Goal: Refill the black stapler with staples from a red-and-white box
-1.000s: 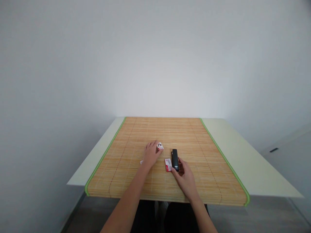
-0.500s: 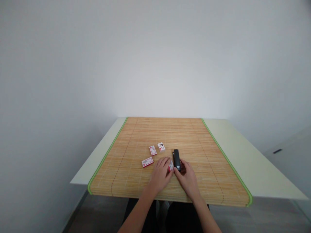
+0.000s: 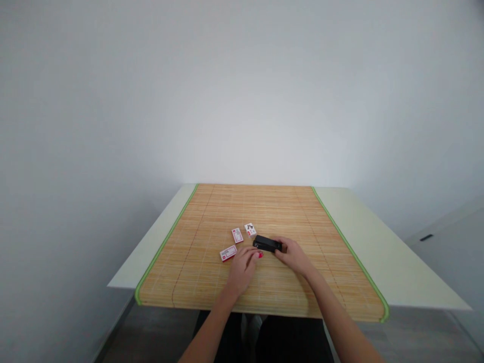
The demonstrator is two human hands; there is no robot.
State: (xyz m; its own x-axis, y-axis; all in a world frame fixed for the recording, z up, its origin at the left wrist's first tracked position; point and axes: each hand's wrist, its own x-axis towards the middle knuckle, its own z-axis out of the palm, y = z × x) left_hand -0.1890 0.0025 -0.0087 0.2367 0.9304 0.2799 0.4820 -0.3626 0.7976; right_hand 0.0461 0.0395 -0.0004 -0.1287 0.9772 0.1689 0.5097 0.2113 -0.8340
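A black stapler (image 3: 266, 244) lies turned sideways over the mat. My right hand (image 3: 293, 257) is closed around its right end, thumb in front and fingers behind. My left hand (image 3: 242, 267) is closed on a small red and white box (image 3: 260, 254); only a bit of red shows past the fingertips, near the stapler's left end. To the left of the stapler lie two flat red and white boxes, a nearer box (image 3: 228, 253) beside my left hand and a farther box (image 3: 237, 235). A white box with a dark picture (image 3: 250, 230) sits just behind the stapler's left end.
A bamboo mat (image 3: 257, 206) with green edging covers the middle of the white table (image 3: 378, 242). Behind the table rises a plain pale wall (image 3: 249, 91). My legs are under the table's front edge.
My right hand has swung the stapler from pointing away to lying crosswise, its far end now to the left. My left hand has drawn slightly left with the small box, which is now mostly covered.
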